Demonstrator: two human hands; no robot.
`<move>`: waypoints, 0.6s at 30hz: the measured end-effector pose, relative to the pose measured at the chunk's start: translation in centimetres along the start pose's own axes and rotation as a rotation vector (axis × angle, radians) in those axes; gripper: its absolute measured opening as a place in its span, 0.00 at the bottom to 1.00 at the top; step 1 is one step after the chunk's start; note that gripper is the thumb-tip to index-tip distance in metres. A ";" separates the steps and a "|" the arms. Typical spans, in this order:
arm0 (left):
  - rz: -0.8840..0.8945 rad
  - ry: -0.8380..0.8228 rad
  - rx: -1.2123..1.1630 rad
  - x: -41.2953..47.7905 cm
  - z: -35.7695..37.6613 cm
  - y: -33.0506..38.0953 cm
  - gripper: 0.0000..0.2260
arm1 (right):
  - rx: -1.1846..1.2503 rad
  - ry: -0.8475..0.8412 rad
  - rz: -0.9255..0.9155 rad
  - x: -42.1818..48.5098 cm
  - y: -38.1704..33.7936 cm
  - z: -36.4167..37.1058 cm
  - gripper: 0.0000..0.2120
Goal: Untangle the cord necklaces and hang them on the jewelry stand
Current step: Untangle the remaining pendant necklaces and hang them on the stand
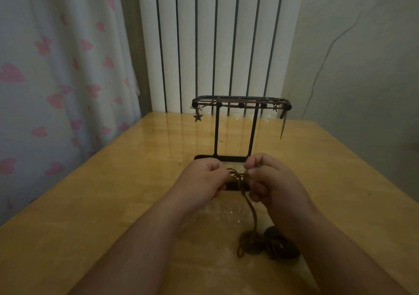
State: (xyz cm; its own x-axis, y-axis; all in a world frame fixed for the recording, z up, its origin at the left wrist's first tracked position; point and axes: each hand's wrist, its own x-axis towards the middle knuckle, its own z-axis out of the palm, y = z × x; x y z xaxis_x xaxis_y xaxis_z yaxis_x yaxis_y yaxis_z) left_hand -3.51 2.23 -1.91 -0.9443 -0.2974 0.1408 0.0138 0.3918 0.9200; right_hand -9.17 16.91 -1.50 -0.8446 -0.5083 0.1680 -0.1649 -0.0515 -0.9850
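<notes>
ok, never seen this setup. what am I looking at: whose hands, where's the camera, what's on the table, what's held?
No robot here: one picture, from a camera worn on the person's head, looking forward and down. The left hand and right hand are bare, and their fingers pinch a tangled brown cord above the wooden table. The cord trails down to a heap of cord and dark round pendants on the table. Behind the hands stands the black jewelry stand; a cord with a star charm already hangs on its top bar.
</notes>
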 end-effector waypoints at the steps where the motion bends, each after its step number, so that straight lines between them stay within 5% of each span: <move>1: 0.004 0.001 0.011 0.0 0.0 0.0 0.10 | -0.023 -0.008 -0.029 -0.3 0.0 -0.1 0.08; 5: 0.019 0.026 0.009 -0.1 0.3 0.2 0.10 | -0.017 0.012 -0.038 -0.3 0.3 -0.1 0.06; 10: 0.022 0.067 -0.020 0.1 0.3 0.3 0.12 | 0.337 0.047 0.080 0.0 0.3 -0.4 0.10; 14: 0.029 0.082 -0.022 0.1 0.4 0.2 0.11 | 0.122 -0.003 0.004 -0.2 0.4 -0.4 0.02; 18: 0.032 0.100 -0.036 0.1 0.5 0.3 0.10 | -0.023 0.114 -0.003 -0.3 0.3 0.1 0.06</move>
State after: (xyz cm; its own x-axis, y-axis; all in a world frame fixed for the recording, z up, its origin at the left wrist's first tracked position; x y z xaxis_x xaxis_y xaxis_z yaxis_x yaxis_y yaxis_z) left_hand -3.74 2.76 -1.79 -0.9059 -0.3711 0.2040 0.0566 0.3712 0.9268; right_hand -8.85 16.94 -1.86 -0.8962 -0.4075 0.1756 -0.1777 -0.0329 -0.9835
